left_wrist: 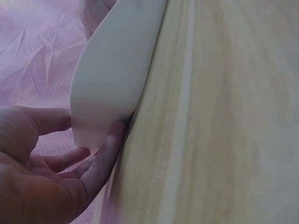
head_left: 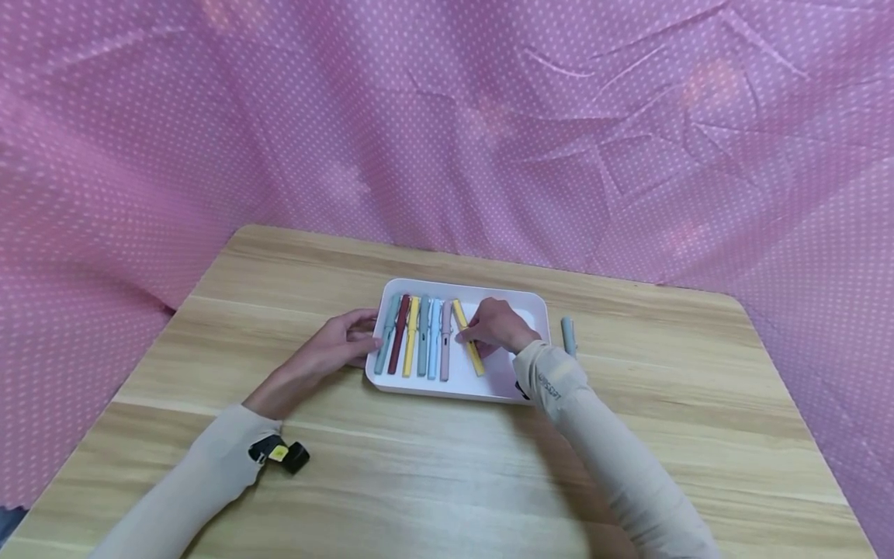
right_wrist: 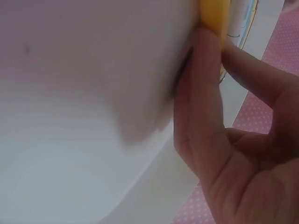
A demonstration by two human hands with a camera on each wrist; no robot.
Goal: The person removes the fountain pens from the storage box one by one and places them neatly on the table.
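in the middle of the wooden table point(head_left: 419, 481) sits a white tray point(head_left: 503, 299), with a row of pens lying side by side in its 9 o'clock half: teal, red, yellow, grey-green, light blue and pink, all pointing roughly toward 12 o'clock. just to the 3 o'clock side of that row a second yellow pen point(head_left: 468, 348) lies tilted, its far end leaning toward 11 o'clock. the right hand point(head_left: 497, 326) rests over the tray and pinches this tilted pen between thumb and fingertips; the right wrist view shows the fingers point(right_wrist: 205, 93) pressed against the yellow barrel point(right_wrist: 214, 14), though it is too close and blurred to tell more. the left hand point(head_left: 335, 345) lies at the tray's 9 o'clock edge, fingers relaxed and touching the outer wall point(left_wrist: 112, 70) without curling round it. a grey-blue pen point(head_left: 569, 335) lies on the table just outside the tray at 3 o'clock. pink dotted cloth point(head_left: 628, 116) hangs behind the table.
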